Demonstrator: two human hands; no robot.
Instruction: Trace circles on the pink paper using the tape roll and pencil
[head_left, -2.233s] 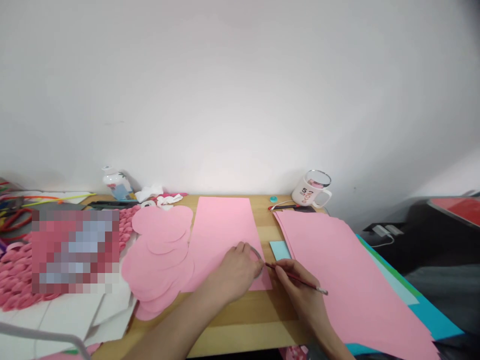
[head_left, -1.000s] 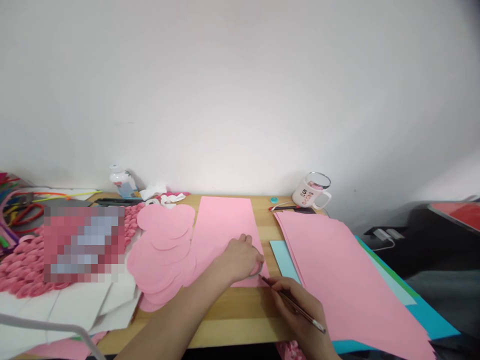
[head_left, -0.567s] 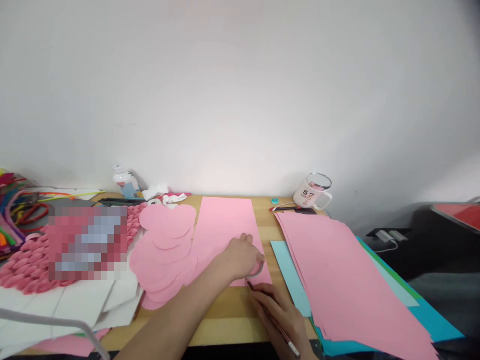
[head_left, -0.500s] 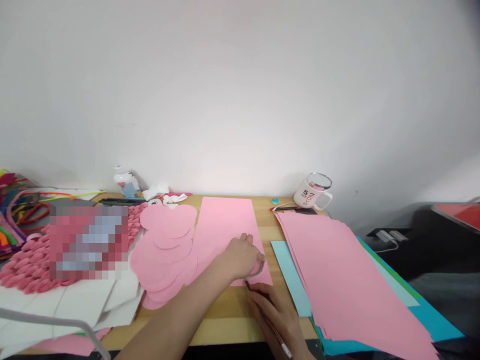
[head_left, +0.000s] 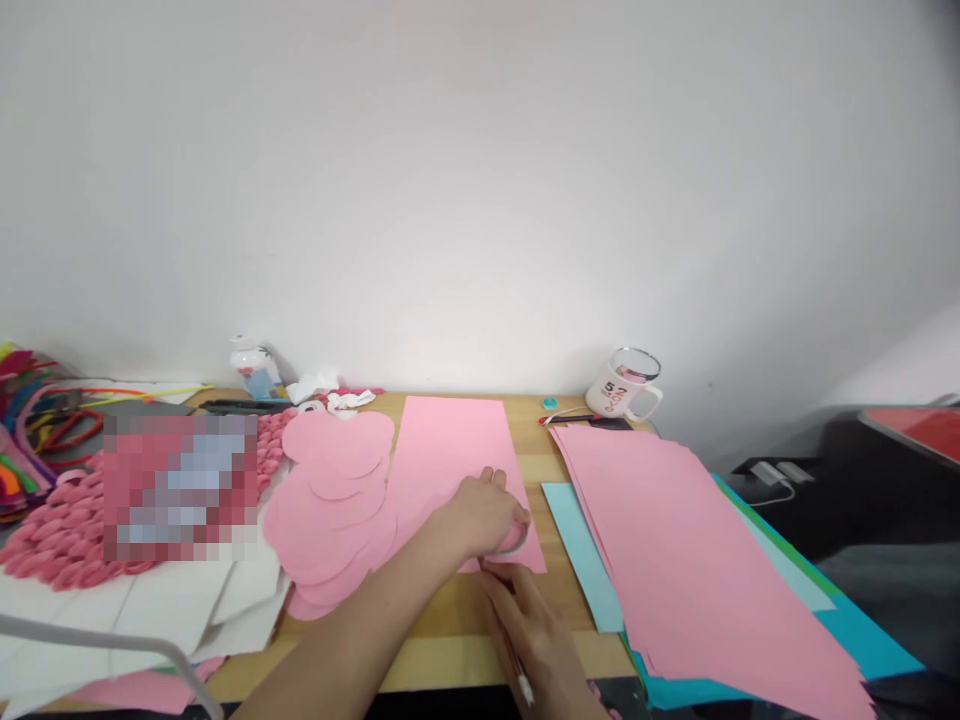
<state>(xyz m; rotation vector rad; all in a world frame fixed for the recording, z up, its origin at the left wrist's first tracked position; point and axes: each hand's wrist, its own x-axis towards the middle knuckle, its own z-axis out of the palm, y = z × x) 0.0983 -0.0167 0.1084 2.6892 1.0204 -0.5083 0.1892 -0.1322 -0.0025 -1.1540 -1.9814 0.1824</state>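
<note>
A sheet of pink paper lies on the wooden table. My left hand presses a thin round ring onto its near right corner, fingers closed on it; pink shows through the ring. My right hand, just below, grips a slim pencil with a pale end. Its tip is at the ring's near edge, partly hidden by my fingers. Left of the sheet, overlapping cut pink paper shapes with rounded edges are piled up.
A stack of pink sheets lies on the right over blue paper. Behind it stands a white mug. A white bottle, a pink braided mat and white papers are at the left.
My right hand has moved a little left with the pencil, whose tip has shifted left along the ring's near edge. My left hand stays in place on the ring.
</note>
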